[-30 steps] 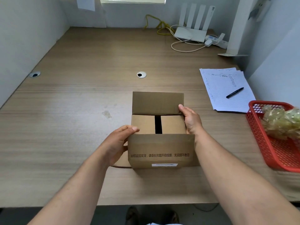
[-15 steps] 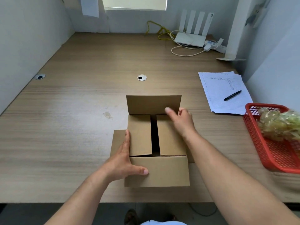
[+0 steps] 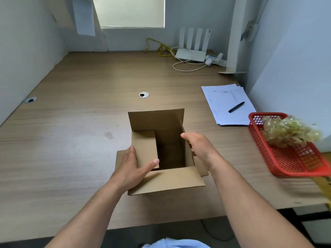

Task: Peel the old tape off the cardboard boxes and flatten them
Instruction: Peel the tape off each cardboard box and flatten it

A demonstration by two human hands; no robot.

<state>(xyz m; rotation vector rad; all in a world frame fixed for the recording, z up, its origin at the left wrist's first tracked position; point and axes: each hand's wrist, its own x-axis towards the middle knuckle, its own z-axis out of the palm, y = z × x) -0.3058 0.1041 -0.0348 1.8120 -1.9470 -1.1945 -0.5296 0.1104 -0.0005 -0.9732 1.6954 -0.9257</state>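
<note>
Left hand (image 3: 133,169) is laid flat on the folded-in left flap (image 3: 145,149) of the cardboard box (image 3: 170,179), fingers straight, thumb spread across the flap's near edge. Right hand (image 3: 198,147) is set against the raised right flap (image 3: 187,153), fingers extended, nothing grasped. The box is stood open-topped on the wooden desk (image 3: 71,140), near its front edge. Grey walls and a window (image 3: 130,11) are seen, with a white router (image 3: 190,54), papers (image 3: 225,108) under a pen (image 3: 236,107), and a red basket (image 3: 279,158) with crumpled tape (image 3: 288,131). Handwriting on the papers cannot be read.
</note>
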